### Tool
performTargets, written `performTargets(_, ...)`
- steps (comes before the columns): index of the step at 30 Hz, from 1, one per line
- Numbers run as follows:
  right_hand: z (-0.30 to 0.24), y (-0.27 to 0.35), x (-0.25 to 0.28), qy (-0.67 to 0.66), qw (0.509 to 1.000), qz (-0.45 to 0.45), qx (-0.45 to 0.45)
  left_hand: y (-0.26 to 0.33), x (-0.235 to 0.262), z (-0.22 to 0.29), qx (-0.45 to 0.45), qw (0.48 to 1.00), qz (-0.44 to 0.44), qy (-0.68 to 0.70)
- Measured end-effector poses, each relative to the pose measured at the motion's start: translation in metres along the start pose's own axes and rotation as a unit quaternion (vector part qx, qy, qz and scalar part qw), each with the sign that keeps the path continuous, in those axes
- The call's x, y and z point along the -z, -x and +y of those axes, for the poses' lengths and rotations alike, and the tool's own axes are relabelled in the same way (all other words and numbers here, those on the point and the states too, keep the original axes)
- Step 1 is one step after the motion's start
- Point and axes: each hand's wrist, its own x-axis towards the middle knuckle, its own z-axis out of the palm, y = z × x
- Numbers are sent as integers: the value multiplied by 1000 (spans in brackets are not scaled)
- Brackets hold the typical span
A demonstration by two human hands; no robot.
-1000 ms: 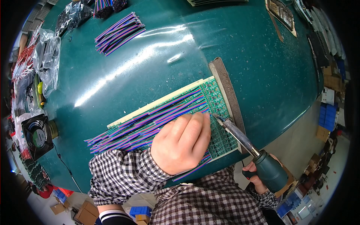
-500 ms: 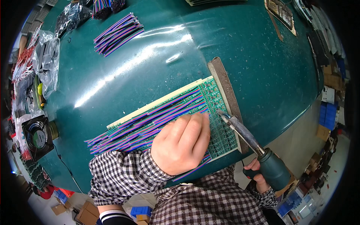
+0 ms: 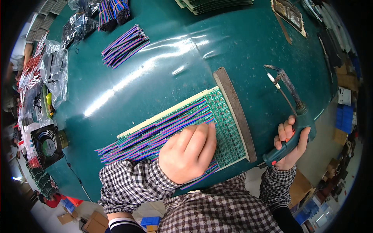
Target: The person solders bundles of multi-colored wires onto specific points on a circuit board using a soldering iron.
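Observation:
My left hand [image 3: 188, 153] rests over a green circuit board panel [image 3: 229, 132], its fingers pinched at the inner ends of the multicoloured wires [image 3: 163, 126]. The fingertips close on a wire, though the hand hides most of it. These wires lie side by side across the panel, trailing out to the left. In my right hand [image 3: 292, 145] is a dark green soldering gun [image 3: 303, 120] with an orange-red trigger. Its bent metal tip and white-ended feed tube point up and away, raised to the right of the panel and apart from it.
A brown bar [image 3: 235, 112] edges the panel's right end. Loose wires [image 3: 125, 46] lie farther back, near bundled wires [image 3: 112, 13] and stacked boards [image 3: 217, 4]. A black fan [image 3: 46, 145] stands at left; a grimy tray [image 3: 289, 15] sits at the far right.
My right hand has lifted the soldering gun off the panel, up and to the right, with its tip now turned away. My left hand stays at the wires. The view has shifted slightly.

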Motion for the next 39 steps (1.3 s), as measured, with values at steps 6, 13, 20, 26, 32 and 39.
performTargets(6,4,-2,5,8,999,-34,18,1,13,0,27,999,-46,13)
performTargets(13,3,0,12,11,999,-34,22,2,87,-54,149,977,-66,135)
performTargets(20,9,2,14,-4,999,-21,31,-3,24,-167,254,965,51,52)
performTargets(26,7,-1,8,28,999,3,25,-24,20,-175,244,964,82,62)
performTargets(32,6,2,7,44,998,23,36,-14,26,-161,245,967,17,60)
performTargets(39,5,0,5,62,997,23,30,-17,16,-162,189,976,6,110)
